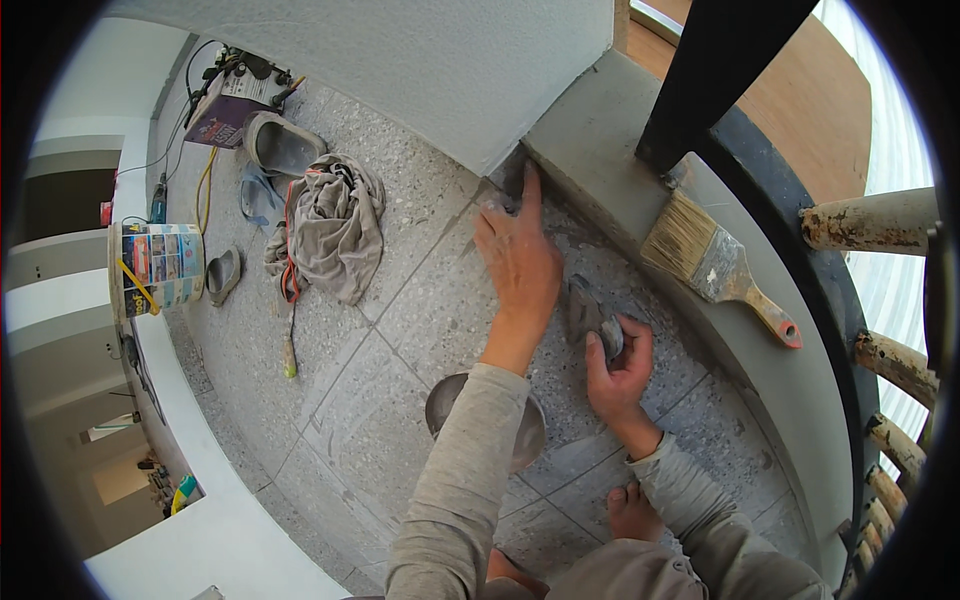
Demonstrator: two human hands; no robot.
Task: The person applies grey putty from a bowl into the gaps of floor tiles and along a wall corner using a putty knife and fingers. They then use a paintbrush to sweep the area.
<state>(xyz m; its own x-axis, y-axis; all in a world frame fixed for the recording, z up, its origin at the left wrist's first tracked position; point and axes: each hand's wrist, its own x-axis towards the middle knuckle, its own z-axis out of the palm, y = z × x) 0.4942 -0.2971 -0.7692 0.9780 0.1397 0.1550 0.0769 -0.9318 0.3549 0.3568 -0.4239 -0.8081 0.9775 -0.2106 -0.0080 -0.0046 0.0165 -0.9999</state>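
Note:
My left hand [516, 259] reaches into the corner where the white wall [420, 60] meets a concrete kerb [575, 120], its index finger stretched to the floor joint and the other fingers apart on the grey speckled tiles [360, 400]. My right hand [620, 372] grips a dark grey, dusty object [582, 305], whose exact kind I cannot make out, just above the floor. A metal bowl [525, 440] sits partly hidden under my left forearm. On the kerb to the right lies a paintbrush [720, 270] with pale bristles.
At left lie a rumpled cloth [335, 230], sandals [275, 145], a small trowel or putty tool [288, 355], a bucket [170, 270] and a boxy machine [235, 100] with cables. A black metal post [700, 60] and rusty railing bars [870, 225] line the right side.

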